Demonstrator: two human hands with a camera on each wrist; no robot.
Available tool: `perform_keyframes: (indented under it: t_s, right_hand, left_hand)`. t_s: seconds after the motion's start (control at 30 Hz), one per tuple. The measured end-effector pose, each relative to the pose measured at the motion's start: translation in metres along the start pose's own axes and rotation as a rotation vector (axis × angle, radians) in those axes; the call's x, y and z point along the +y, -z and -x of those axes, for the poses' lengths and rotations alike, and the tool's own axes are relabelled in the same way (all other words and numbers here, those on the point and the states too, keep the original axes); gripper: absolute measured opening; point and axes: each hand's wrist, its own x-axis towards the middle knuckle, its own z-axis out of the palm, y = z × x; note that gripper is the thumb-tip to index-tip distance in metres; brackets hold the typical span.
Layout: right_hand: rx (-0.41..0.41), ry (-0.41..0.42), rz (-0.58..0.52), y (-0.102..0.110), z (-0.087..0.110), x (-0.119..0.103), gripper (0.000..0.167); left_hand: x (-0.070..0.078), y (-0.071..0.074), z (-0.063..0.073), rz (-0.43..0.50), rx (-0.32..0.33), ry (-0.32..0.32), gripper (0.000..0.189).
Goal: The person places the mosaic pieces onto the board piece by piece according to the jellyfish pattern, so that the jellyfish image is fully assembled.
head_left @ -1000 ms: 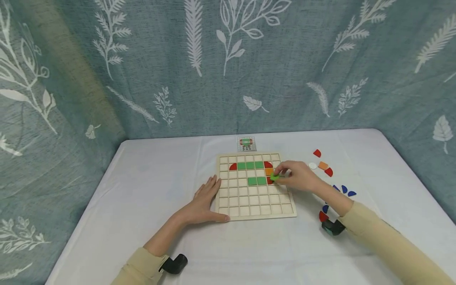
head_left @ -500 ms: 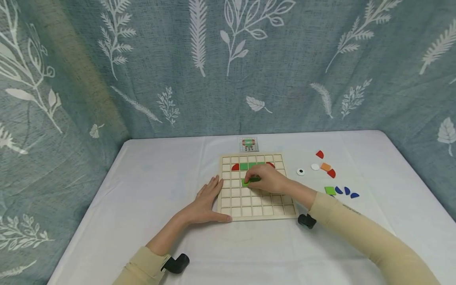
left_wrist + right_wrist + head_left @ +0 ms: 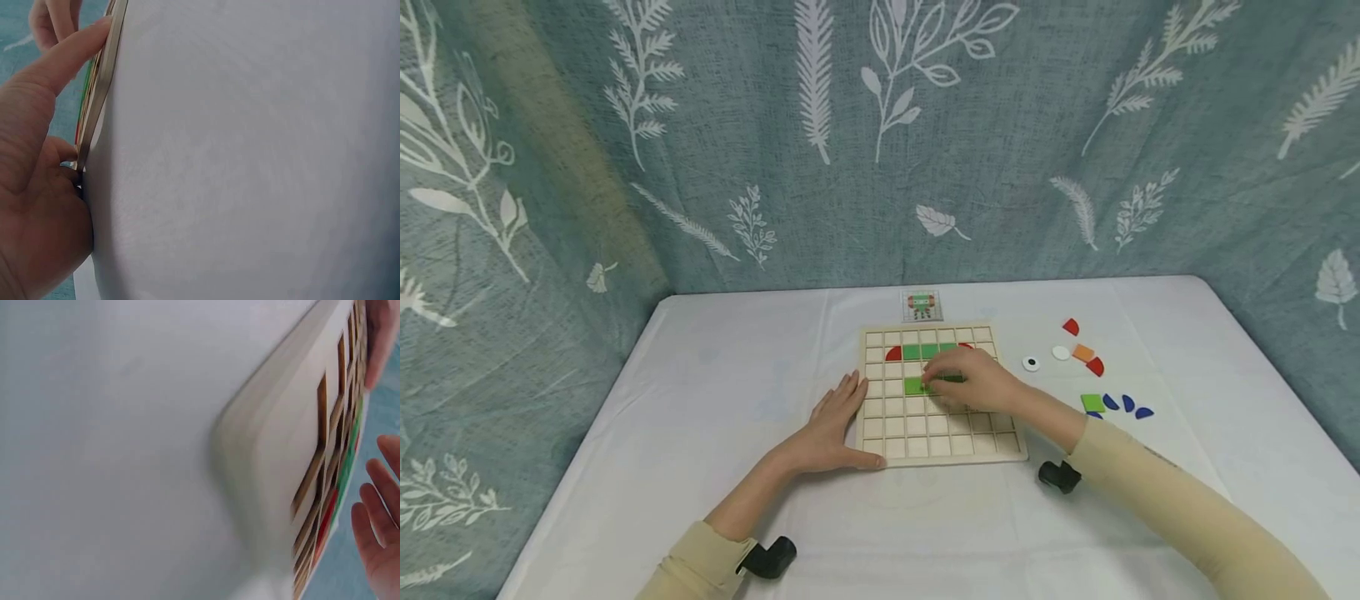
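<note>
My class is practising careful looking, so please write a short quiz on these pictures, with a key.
1. True or false: the left hand touches the grid board.

2. Which loose piece lies nearest the board's right edge?
A. orange square
B. white disc with a black dot
C. blue piece

3. In the head view, where does the small picture card lie relative to the board?

Key:
1. True.
2. B.
3. At the board's far side, just beyond its far edge.
</note>
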Motion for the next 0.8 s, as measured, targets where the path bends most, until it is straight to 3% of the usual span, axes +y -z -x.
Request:
perform_keyframes:
  t_s: [0.17,0.4,0.63,0.8]
  right_hand:
    - [0.098,-0.118,-0.03,0.022,0.033,0.019,0.015]
    - [0.228,-0.332,0.136,0.063,0.089,0.052,0.016]
    - [0.166,-0.531,0.141,0.096,0.13,0.076,0.028]
    - [0.13,-0.528,0.138,0.099,0.141,0.083,0.028]
  left_hand:
    - [0.001,-0.001,-0.001,-0.001,0.0,0.005,0.121]
    - [-0.001,-0.001,-0.002,-0.001,0.003,0.009,0.121]
    - [0.0,-0.001,-0.002,0.0,0.013,0.006,0.121]
    - [0.0,-0.002,-0.003,0.005,0.007,0.002,0.122]
